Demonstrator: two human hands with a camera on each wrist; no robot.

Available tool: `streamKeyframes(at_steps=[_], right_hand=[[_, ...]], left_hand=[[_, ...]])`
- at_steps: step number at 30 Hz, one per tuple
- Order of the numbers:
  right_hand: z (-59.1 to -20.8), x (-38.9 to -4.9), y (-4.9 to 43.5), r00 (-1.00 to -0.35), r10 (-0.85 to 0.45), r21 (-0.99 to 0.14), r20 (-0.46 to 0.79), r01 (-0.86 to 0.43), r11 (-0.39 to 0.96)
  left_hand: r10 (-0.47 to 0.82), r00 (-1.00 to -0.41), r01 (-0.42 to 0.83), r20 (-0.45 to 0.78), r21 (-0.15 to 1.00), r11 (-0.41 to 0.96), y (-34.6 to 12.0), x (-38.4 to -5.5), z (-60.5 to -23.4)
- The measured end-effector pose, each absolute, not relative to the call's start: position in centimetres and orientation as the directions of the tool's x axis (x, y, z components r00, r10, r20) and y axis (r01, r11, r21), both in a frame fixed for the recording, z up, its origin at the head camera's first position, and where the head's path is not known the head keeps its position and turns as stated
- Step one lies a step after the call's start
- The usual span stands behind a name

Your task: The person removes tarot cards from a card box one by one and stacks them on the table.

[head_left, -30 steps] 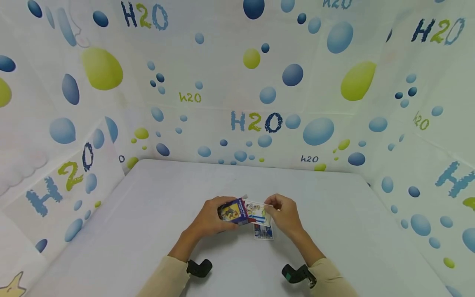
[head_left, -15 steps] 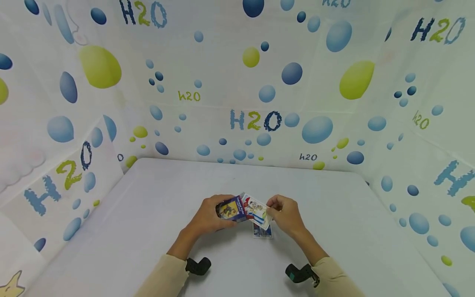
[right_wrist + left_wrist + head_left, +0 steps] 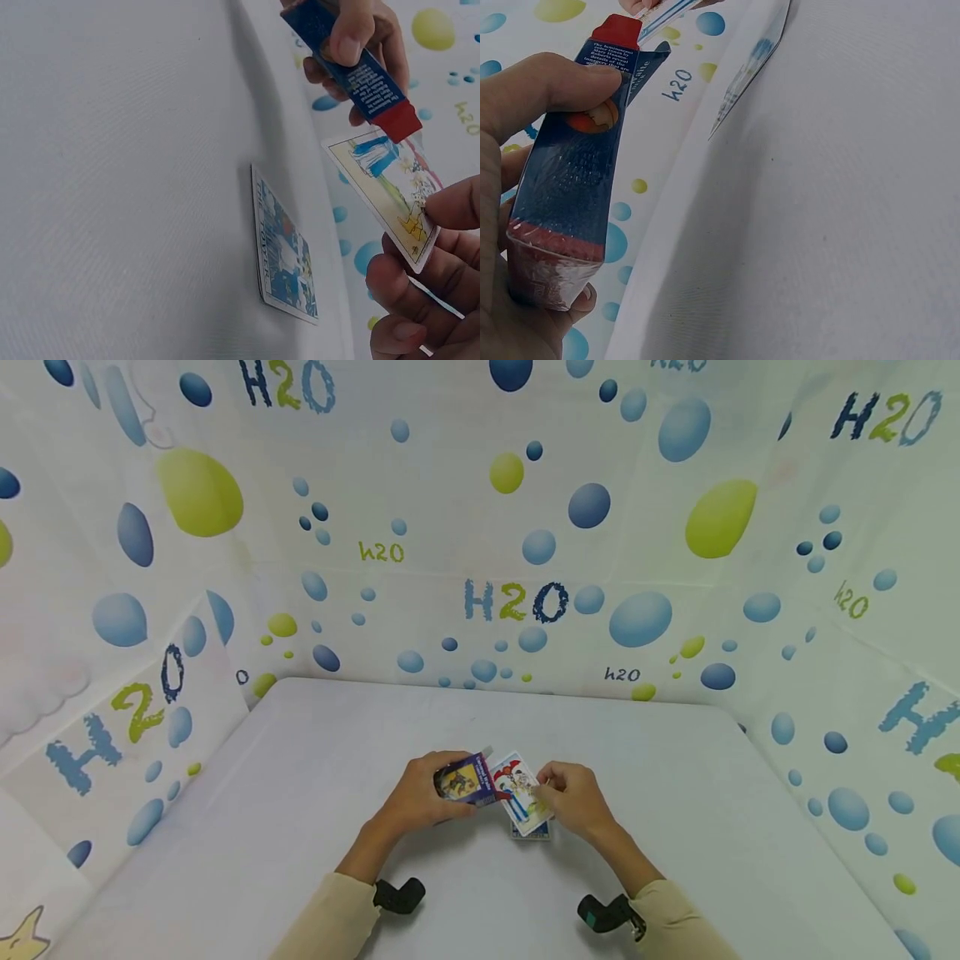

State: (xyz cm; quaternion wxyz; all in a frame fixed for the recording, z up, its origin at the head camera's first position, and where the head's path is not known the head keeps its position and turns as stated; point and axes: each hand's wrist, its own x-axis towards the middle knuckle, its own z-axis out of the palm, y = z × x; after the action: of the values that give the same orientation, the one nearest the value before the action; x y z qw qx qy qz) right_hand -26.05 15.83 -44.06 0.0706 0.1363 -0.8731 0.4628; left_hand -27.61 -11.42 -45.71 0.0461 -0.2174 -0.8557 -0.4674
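In the head view my left hand [image 3: 412,795] grips a small dark blue card box [image 3: 462,780] with a yellow picture on its face. The left wrist view shows the thumb across the narrow side of the box [image 3: 574,172], with a red flap at its far end. My right hand [image 3: 579,797] pinches an illustrated tarot card [image 3: 519,789] between thumb and fingers, right by the box's flap end. Below it, tarot cards with "The Tower" [image 3: 285,247] face up lie on the table, partly covered by the held card in the head view.
A white cloth covers the table [image 3: 315,860]. Behind and at both sides stands a white backdrop [image 3: 450,485] printed with blue and green drops and H2O lettering. Black wrist cameras [image 3: 401,896] sit at both sleeves.
The right hand's card has swung from lying sideways against the box's flap end to a steeper slant, its lower end now over the Tower card. The left hand and box have barely moved.
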Motion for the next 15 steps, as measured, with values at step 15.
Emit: streamKeyframes(at_steps=[15], right_hand=[[-44.41, -26.36, 15.99, -0.954, -0.221, -0.816, 0.201, -0.288, 0.502]], left_hand=[[0.295, -0.916, 0.389, 0.271, 0.777, 0.494, -11.61, -27.53, -45.58]])
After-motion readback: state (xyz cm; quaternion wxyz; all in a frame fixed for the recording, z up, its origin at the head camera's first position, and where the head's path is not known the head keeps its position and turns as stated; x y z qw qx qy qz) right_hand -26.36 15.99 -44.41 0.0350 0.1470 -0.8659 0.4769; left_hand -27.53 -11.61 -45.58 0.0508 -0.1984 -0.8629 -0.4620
